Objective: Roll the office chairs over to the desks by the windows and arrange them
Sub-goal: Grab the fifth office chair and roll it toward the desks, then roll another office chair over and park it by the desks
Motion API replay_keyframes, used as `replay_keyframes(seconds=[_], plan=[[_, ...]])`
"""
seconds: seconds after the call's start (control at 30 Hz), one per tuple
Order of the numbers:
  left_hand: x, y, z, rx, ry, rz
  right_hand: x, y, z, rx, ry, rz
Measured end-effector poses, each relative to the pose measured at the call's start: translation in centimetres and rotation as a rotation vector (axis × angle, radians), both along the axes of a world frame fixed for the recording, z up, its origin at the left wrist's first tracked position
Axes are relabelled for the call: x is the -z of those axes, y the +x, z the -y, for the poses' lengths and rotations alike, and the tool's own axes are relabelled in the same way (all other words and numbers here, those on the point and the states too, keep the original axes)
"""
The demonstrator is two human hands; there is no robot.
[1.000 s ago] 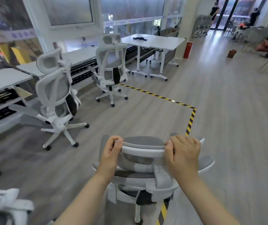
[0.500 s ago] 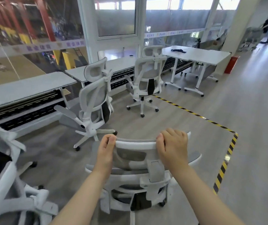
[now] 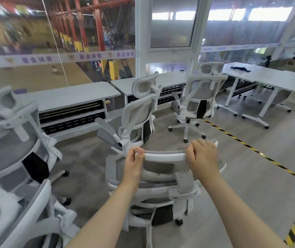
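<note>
Both hands are clamped on the white top rail of the headrest of the near chair [image 3: 162,178], a white-framed office chair with grey mesh, seen from behind at the 6 o'clock position. The left hand [image 3: 134,162] curls over the rail's left end, fingers wrapped over the front edge; the right hand [image 3: 203,156] grips the right end the same way, knuckles up. The two hands sit apart, with bare rail between them.

At 12 o'clock from this chair, just beyond it, stands a second chair [image 3: 139,111], turned partly sideways, its armrests pointing toward 9 o'clock. A third chair [image 3: 202,97] stands at 1 o'clock, its back to us, drawn up near the long desk [image 3: 82,94] that runs under the windows [image 3: 171,22]. At 8 o'clock more white chairs [image 3: 12,140] crowd close, blurred at the edge of view.

At 2 o'clock a pair of white tables [image 3: 268,77] on wheeled feet carries a small dark object [image 3: 239,68] that I cannot identify. Yellow-and-black tape [image 3: 250,148] runs across the grey floor from 1 o'clock to 4 o'clock.

A pale band [image 3: 57,59] crosses the glass with purple characters repeated along it; they are too blurred to read with confidence. Through the glass is a hall with red columns.
</note>
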State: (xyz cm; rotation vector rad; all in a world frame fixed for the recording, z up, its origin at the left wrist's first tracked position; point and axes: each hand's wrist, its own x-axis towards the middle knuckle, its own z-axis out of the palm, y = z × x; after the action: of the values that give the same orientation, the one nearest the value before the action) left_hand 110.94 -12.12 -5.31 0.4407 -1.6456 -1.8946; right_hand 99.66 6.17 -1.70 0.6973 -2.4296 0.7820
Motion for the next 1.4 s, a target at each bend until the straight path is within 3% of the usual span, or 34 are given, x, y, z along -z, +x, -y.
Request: replay_keyframes(seconds=[0.63, 0.73, 0.87, 1.07, 1.17, 1.27, 1.4], plan=[[-0.1, -2.3, 3.3, -0.039, -0.13, 0.043, -0.6, -3.3, 2.3, -0.184, 0.019, 0.145], [-1.0, -1.6, 3.4, -0.094, -0.305, 0.11, -1.4, -1.6, 1.2, -0.169, 0.055, 0.251], [-2.8, -0.9, 2.7, -0.15, -0.741, 0.108, -1.6, 1.3, -1.4, -0.149, 0.14, 0.339], [-4.0, 0.7, -3.5, 0.058, -1.304, 0.14, -1.1, 7.7, -9.8, 0.025, 0.161, 0.41], [-3.6, 1.8, -8.8, 0.191, -1.436, 0.135, -0.6, 12.4, -16.1, 0.164, 0.129, 0.463], [-2.4, 4.0, -15.4, 0.345, -1.451, 0.135, -0.2, 18.5, -23.0, 0.301, 0.079, 0.504], [-1.2, 9.2, -25.5, 0.546, -1.55, 0.02, 0.5, 28.9, -32.3, 0.493, 0.009, 0.532]])
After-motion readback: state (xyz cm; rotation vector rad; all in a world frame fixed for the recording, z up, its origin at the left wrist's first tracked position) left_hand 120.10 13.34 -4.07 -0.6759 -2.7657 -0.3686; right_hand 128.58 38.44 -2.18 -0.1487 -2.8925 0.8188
